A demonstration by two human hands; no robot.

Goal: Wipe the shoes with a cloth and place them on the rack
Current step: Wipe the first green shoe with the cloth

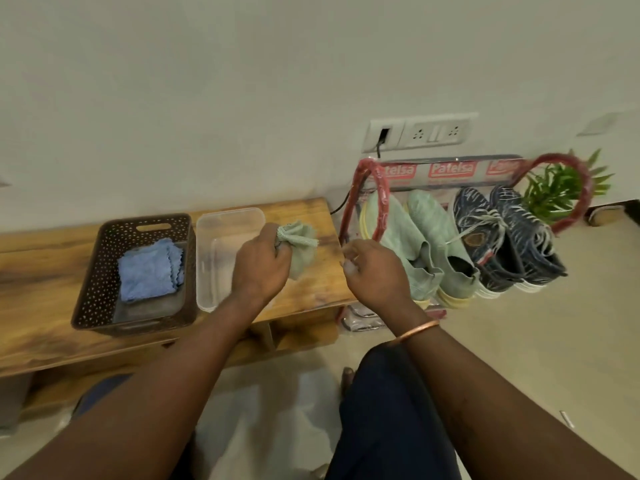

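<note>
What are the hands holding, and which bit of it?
The left hand grips a pale green fabric cloth by its bunched middle; the right hand seems to hold nothing.

Left hand [261,268]: you grip the cloth [299,244] in a fist, back of the hand up.
Right hand [374,268]: just right of your left, fingers loosely curled, holding nothing.
Arms: both stretched forward.

brown basket [92,279] and clear tub [205,268] sit side by side on a wooden bench [41,268].
</note>
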